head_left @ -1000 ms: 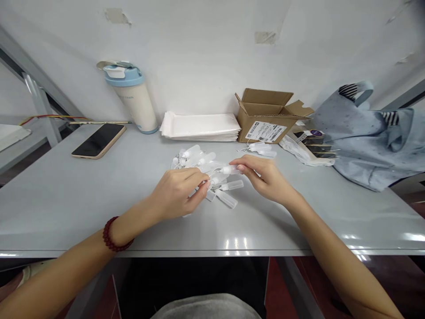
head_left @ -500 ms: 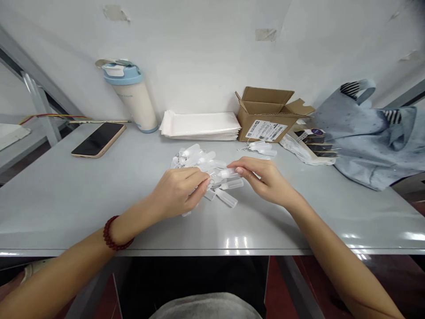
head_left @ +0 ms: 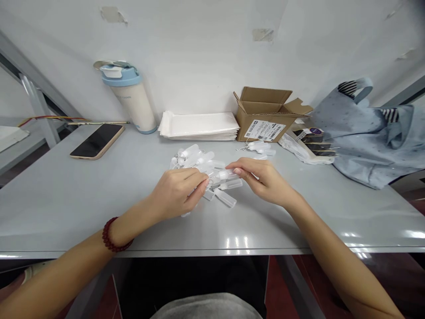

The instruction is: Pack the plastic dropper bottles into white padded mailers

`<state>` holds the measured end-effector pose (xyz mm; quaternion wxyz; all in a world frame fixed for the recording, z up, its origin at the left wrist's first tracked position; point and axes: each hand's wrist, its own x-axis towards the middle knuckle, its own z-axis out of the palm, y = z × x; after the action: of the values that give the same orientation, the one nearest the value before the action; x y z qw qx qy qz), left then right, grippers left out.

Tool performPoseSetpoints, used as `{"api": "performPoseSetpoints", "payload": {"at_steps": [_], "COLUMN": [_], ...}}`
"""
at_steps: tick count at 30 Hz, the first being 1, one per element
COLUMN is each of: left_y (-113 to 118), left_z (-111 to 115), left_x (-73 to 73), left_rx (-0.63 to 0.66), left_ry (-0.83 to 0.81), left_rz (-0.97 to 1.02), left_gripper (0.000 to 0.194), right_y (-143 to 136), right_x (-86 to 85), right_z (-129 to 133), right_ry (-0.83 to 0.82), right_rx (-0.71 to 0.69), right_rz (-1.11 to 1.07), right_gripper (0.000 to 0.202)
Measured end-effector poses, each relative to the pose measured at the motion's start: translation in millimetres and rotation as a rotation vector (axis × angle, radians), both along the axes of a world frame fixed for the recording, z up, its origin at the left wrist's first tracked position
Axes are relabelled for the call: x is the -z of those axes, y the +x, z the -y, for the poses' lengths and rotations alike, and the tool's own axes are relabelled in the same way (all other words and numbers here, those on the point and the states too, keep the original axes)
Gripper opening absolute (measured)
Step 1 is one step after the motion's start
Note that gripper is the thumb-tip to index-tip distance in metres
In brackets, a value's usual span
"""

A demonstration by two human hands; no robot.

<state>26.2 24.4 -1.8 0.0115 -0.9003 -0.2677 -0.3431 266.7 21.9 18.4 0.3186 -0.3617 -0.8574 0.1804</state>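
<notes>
I held a small clear bottle [head_left: 228, 174] between both hands, my left hand [head_left: 177, 191] pinching its near end, my right hand [head_left: 262, 177] closed on the other. It hung just above loose bottles [head_left: 226, 197]. A slack pinch could have dropped it among them. Beyond my fingers lay the pile [head_left: 194, 156]; a careless nudge might have sent those rolling toward the box [head_left: 265, 117].

White shipping label [head_left: 264, 130] on cardboard box [head_left: 265, 113]: print too small to read.
</notes>
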Motion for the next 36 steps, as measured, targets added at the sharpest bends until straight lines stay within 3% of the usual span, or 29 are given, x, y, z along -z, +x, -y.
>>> {"api": "performPoseSetpoints", "payload": {"at_steps": [36], "left_y": [-0.3], "left_z": [0.8], "left_x": [3.2], "left_rx": [0.024], "left_ry": [0.06], "left_rz": [0.0], "left_gripper": [0.02], "right_y": [-7.9], "right_x": [6.7], "right_z": [2.3], "right_ry": [0.048], "right_rx": [0.002], "right_rz": [-0.014], "right_gripper": [0.025]}}
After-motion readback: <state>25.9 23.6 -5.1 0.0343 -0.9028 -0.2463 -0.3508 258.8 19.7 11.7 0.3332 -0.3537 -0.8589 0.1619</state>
